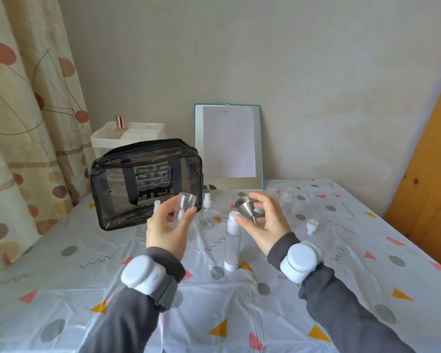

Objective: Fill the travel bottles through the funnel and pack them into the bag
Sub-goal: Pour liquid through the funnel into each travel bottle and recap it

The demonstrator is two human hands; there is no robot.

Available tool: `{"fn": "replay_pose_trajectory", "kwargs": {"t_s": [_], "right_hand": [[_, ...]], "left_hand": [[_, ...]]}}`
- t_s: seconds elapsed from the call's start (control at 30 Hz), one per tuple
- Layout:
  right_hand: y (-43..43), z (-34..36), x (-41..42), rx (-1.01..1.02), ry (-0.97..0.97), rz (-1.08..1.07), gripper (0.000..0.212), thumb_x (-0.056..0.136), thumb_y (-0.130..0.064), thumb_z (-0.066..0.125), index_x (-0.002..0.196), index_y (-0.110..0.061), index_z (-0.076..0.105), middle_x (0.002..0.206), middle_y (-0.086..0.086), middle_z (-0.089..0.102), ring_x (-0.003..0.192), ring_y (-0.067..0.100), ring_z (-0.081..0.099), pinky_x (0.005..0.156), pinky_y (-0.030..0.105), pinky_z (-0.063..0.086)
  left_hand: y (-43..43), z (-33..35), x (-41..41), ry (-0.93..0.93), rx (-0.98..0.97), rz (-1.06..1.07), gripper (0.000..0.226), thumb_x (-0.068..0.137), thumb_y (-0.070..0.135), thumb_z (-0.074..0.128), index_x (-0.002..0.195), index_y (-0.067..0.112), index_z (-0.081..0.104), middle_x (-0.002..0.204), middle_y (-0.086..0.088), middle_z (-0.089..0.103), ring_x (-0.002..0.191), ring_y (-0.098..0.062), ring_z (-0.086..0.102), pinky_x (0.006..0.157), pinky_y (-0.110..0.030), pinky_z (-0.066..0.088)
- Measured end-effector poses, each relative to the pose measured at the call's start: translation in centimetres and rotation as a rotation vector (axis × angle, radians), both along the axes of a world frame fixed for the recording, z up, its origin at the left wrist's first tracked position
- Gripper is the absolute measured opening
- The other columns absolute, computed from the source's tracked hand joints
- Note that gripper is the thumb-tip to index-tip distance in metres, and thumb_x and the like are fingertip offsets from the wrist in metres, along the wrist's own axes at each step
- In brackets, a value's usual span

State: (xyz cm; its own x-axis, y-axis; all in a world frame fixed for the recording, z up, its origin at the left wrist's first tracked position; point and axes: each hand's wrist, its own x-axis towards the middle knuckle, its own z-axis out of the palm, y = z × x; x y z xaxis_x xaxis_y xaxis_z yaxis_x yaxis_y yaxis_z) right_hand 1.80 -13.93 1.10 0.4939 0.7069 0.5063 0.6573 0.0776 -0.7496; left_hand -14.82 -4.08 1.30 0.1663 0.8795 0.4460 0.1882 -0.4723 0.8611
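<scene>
Holding a clear travel bottle [187,203] aloft, pinched in the left hand [163,231], before the black bag [127,174]; steel funnel [245,205] pinched in the right hand [267,226], close but apart. Best: bottle upright, spout seated squarely.

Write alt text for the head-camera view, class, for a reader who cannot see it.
A person's left hand holds a small clear plastic bottle and the right hand pinches a small silver metal funnel above a patterned tablecloth. A clear black-trimmed bag stands behind the left hand; a tall clear white-capped bottle stands between the hands.
</scene>
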Motion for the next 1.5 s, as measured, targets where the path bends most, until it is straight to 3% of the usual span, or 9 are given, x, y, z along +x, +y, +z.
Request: {"fn": "replay_pose_trajectory", "kwargs": {"t_s": [0.2, 0.4, 0.57, 0.8, 0.97, 1.07, 1.17, 1.23, 1.5], "right_hand": [[1.1, -1.5, -0.6, -0.179, 0.117, 0.062, 0.070, 0.075, -0.023, 0.075, 0.132, -0.019, 0.036, 0.122, -0.002, 0.044, 0.114, 0.014, 0.045, 0.101, 0.028, 0.035], [2.0, -2.3, -1.1, -0.138, 0.139, 0.030, 0.054, 0.079, -0.013, 0.071, 0.126, -0.016, 0.044, 0.105, 0.000, 0.057, 0.097, 0.014, 0.055, 0.079, 0.007, 0.040], [2.2, -2.8, -1.0, -0.115, 0.166, 0.038, 0.050, 0.078, -0.013, 0.071, 0.122, -0.019, 0.047, 0.100, -0.005, 0.058, 0.088, 0.008, 0.055, 0.071, 0.001, 0.040], [2.0, -2.8, -1.1, -0.107, 0.143, 0.049, 0.040, 0.078, -0.013, 0.071, 0.113, -0.016, 0.054, 0.093, -0.008, 0.059, 0.087, 0.007, 0.056, 0.069, -0.004, 0.038], [1.9, -2.8, -1.1, -0.107, 0.151, 0.056, 0.040, 0.078, -0.013, 0.071, 0.114, -0.016, 0.054, 0.095, -0.008, 0.059, 0.088, 0.008, 0.056, 0.070, -0.002, 0.039], [2.0, -2.8, -1.1, -0.113, 0.165, 0.055, 0.041, 0.078, -0.013, 0.071, 0.116, -0.016, 0.053, 0.097, -0.006, 0.060, 0.091, 0.009, 0.057, 0.071, -0.001, 0.040], [2.0, -2.7, -1.1, -0.116, 0.176, 0.054, 0.041, 0.077, -0.013, 0.072, 0.114, -0.016, 0.054, 0.096, -0.007, 0.061, 0.089, 0.008, 0.057, 0.069, -0.003, 0.039], [1.9, -2.7, -1.1, -0.112, 0.175, 0.053, 0.038, 0.076, -0.012, 0.073, 0.109, -0.019, 0.055, 0.094, -0.008, 0.061, 0.086, 0.006, 0.057, 0.067, -0.004, 0.038], [1.8, -2.6, -1.2, -0.102, 0.312, 0.062, 0.038, 0.069, -0.024, 0.079, 0.097, -0.030, 0.054, 0.091, -0.010, 0.065, 0.089, 0.006, 0.062, 0.083, 0.018, 0.046]], "left_hand": [[2.5, -3.8, -2.5, 0.072, -0.220, 0.070, 0.030, 0.076, 0.029, 0.074, 0.100, 0.026, 0.055, 0.095, 0.006, 0.061, 0.080, -0.015, 0.055, 0.076, -0.033, 0.048], [4.2, -5.9, -3.4, 0.221, -0.317, 0.141, 0.032, 0.072, 0.026, 0.075, 0.093, 0.025, 0.050, 0.091, 0.000, 0.060, 0.083, -0.022, 0.060, 0.078, -0.043, 0.054], [5.1, -6.7, -3.7, 0.327, -0.346, 0.152, 0.032, 0.074, 0.021, 0.072, 0.101, 0.019, 0.054, 0.092, 0.000, 0.059, 0.084, -0.024, 0.060, 0.082, -0.036, 0.051], [5.5, -8.1, -4.1, 0.399, -0.419, 0.159, 0.031, 0.071, 0.018, 0.073, 0.096, 0.020, 0.055, 0.093, -0.003, 0.061, 0.078, -0.021, 0.055, 0.066, -0.025, 0.039], [5.4, -7.4, -4.1, 0.516, -0.485, 0.133, 0.056, 0.068, 0.019, 0.076, 0.118, 0.016, 0.051, 0.116, -0.009, 0.056, 0.101, -0.027, 0.054, 0.085, -0.034, 0.046], [4.0, -6.0, -3.6, 0.659, -0.276, 0.210, 0.079, 0.065, 0.031, 0.079, 0.132, 0.022, 0.039, 0.133, -0.010, 0.037, 0.121, -0.031, 0.034, 0.100, -0.038, 0.031], [1.9, -4.4, -2.0, 0.463, 0.136, 0.034, 0.063, 0.070, 0.023, 0.076, 0.127, 0.019, 0.048, 0.128, -0.008, 0.040, 0.117, -0.029, 0.035, 0.099, -0.032, 0.026], [0.7, -3.5, -0.5, 0.357, 0.206, -0.181, 0.055, 0.072, 0.019, 0.075, 0.121, 0.020, 0.052, 0.123, 0.000, 0.044, 0.116, -0.021, 0.038, 0.101, -0.029, 0.031], [-1.1, -4.5, 5.0, 0.298, -0.253, -0.444, 0.073, 0.069, 0.026, 0.079, 0.131, 0.016, 0.041, 0.120, 0.000, 0.056, 0.114, -0.015, 0.053, 0.101, -0.034, 0.042]]}}
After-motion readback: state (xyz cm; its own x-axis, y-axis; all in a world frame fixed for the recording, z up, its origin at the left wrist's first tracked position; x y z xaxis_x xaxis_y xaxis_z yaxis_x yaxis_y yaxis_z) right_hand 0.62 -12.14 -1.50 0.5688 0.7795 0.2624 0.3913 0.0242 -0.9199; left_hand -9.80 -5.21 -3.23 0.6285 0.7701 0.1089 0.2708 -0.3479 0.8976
